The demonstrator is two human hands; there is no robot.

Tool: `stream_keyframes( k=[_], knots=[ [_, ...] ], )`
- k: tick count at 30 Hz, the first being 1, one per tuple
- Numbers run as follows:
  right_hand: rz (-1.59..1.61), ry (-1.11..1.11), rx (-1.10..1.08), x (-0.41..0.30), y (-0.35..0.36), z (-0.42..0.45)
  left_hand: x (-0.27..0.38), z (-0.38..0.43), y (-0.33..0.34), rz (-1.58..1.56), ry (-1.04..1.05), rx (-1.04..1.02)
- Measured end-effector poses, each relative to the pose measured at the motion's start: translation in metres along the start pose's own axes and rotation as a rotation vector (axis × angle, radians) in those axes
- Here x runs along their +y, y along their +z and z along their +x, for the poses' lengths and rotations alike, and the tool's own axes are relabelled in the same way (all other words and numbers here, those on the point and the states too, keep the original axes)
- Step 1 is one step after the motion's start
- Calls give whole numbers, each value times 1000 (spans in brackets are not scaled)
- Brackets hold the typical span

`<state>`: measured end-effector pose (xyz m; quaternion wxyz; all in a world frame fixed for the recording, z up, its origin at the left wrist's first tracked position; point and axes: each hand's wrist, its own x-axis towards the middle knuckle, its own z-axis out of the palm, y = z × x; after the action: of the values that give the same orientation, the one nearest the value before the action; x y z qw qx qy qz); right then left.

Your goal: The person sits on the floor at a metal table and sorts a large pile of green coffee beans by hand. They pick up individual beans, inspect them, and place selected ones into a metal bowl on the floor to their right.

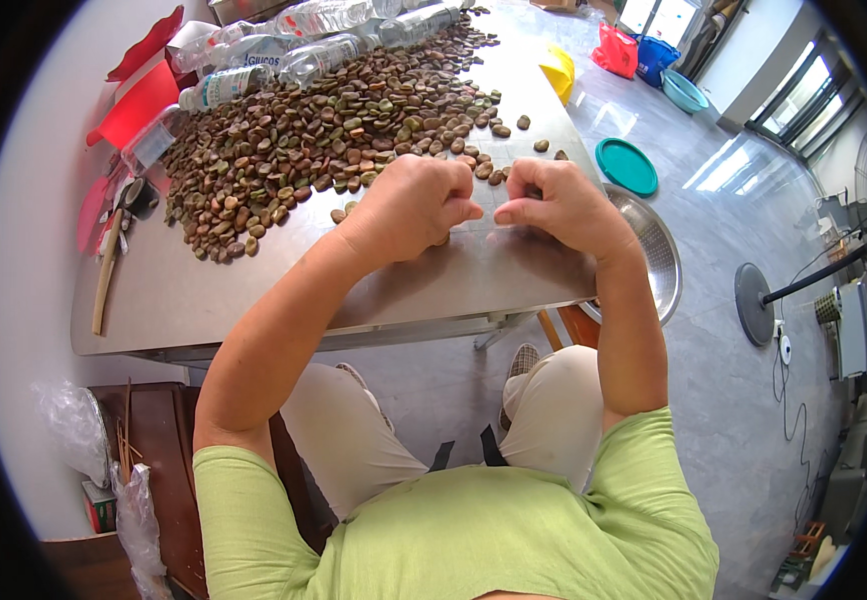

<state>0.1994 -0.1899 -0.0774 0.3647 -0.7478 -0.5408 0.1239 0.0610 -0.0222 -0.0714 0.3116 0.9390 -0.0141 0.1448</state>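
A broad heap of brown and greenish dried broad beans (313, 135) lies on a metal-topped table (253, 292). My left hand (415, 206) is curled just above the tabletop, at the near edge of the heap. A sliver of a brown bean (442, 240) shows beneath it; whether my fingers grip that bean is hidden. To its right, a small gap apart, my right hand (557, 199) hovers with its thumb against the bent forefinger. What lies inside its fingers cannot be seen. Several loose beans (484, 169) lie just beyond both hands.
Clear plastic bottles (321, 60) lie along the heap's far side. Red plastic containers (137, 105) and a wooden-handled tool (109, 274) are on the left. A perforated metal basin (651, 247) stands by the table's right edge. A green lid (626, 166) and a fan base (754, 304) are farther right.
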Motion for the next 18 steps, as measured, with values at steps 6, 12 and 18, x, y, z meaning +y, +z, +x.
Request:
stream_keyframes(
  k=[6,12,18],
  knots=[
    [916,110,5,6,-11,2,-9,6,-15,-1279,-277,-3],
    [1529,349,44,-2,0,12,-20,11,-20,-1615,-471,165],
    [1551,575,-82,-20,28,29,-26,11,-25,-1738,-502,318]
  ],
)
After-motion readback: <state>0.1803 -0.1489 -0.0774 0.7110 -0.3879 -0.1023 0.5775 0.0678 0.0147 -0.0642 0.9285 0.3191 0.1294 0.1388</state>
